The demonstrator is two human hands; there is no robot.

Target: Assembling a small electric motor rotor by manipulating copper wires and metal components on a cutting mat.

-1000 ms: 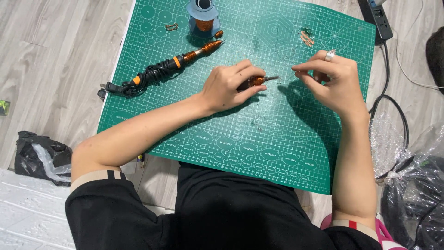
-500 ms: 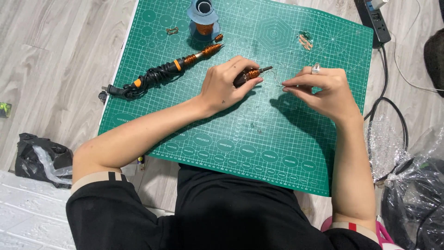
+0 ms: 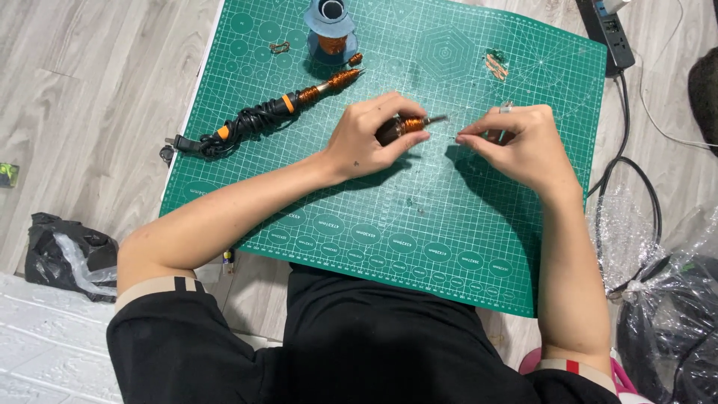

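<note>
My left hand (image 3: 374,135) grips a small dark cylinder wound with copper wire (image 3: 404,126); a thin metal tip sticks out of it to the right. My right hand (image 3: 520,142), with a ring on one finger, pinches its fingertips together a short way from that tip; whatever it pinches is too fine to see. Both hands hover over a green cutting mat (image 3: 336,232) that lies on a pale wood floor.
A soldering iron (image 3: 277,112) with its black cord wrapped around the handle lies at the mat's upper left. A blue spool of copper wire (image 3: 329,26) stands at the top edge, small copper scraps (image 3: 495,66) at upper right. A power strip (image 3: 607,30), cables and plastic bags (image 3: 666,329) sit to the right.
Both hands have stayed close together over the mat's upper middle, shifting only slightly. My left hand has kept its hold on the copper-wound piece, and my right fingertips remain near its tip.
</note>
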